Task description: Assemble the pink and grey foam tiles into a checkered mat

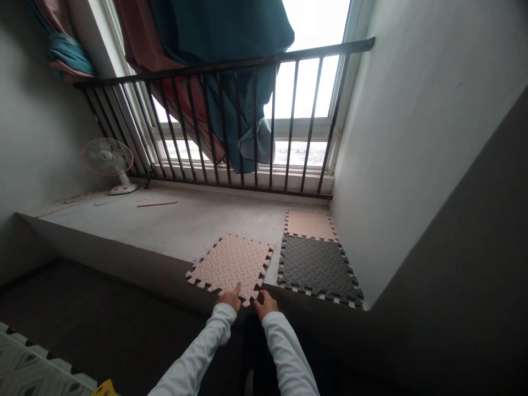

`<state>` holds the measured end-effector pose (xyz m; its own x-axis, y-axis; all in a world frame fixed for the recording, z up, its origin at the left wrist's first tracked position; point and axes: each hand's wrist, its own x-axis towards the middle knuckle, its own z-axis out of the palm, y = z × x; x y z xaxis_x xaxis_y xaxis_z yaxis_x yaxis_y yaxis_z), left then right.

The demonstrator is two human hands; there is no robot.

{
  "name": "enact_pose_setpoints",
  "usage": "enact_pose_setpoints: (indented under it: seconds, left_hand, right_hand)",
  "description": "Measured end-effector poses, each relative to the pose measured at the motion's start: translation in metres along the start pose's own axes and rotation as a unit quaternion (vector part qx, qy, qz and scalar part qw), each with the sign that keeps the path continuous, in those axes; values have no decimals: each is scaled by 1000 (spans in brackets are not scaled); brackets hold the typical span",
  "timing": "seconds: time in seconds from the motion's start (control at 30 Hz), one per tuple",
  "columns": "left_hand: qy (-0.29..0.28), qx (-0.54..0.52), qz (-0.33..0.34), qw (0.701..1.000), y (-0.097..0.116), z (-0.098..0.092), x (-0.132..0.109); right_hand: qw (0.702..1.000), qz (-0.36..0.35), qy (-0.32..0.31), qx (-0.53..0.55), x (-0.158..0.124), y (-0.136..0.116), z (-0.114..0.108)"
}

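pink textured foam puzzle tile (230,267): corner toward 6 o'clock | left hand (228,297), right hand (265,305): apart, touching near edge | grip: cannot tell

Daylit window at the far end of a raised concrete ledge

Pale daylight fills the window (305,88), and a dark metal railing (231,63) runs across it. Behind the bars hang a bunched teal curtain (218,49) and a dusty pink curtain (140,33). Plain grey walls close in the left (37,121) and right (416,121) sides, dim near the camera. A white fan (108,159) stands at the far left of the bare concrete ledge (165,225), near a thin wooden strip (157,203). Below the ledge lies a dark floor (103,313), with a patterned cloth (33,368) in the near left corner.
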<state>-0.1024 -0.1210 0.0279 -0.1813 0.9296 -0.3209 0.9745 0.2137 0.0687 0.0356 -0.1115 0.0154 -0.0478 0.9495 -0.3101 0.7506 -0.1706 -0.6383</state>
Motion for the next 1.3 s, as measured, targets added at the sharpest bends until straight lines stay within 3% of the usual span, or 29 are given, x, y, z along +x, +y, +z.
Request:
enact_pose_setpoints:
  seconds: [0.2, 0.47, 0.6, 0.7, 0.83, 0.97, 1.07, 1.17, 1.3]
  left_hand:
    - [20, 25, 4, 999, -13, -12, -2]
    - [23, 47, -45, 998, -68, -32, 22]
    - [27, 36, -75, 996, -97, -36, 38]
    - [24, 32, -79, 996, -105, -33, 48]
    - [23, 24, -74, 997, -93, -26, 59]
    - [-5, 5, -56, 998, -81, -24, 65]
    - [-55, 16, -64, 996, -79, -35, 67]
    - [-79, 30, -76, 994, -68, -59, 73]
    - [3, -24, -25, 999, -20, -93, 100]
  right_hand:
    - [1000, -2, -5, 7, -1, 1, -4]
    - [1000, -12, -1, 8, -6, 0, -10]
    - [998, -63, 23, 11, -9, 3, -13]
    - [990, -114, 64, 44, -7, 13, -22]
    - [977, -139, 148, 61, 6, 39, -52]
    - [967, -108, 216, -75, 26, 73, -107]
    - [970, -9, 170, -174, 42, 96, -152]
    - [960, 84, 116, -240, 55, 110, -186]
    - [952, 136, 68, -267, 65, 112, -201]
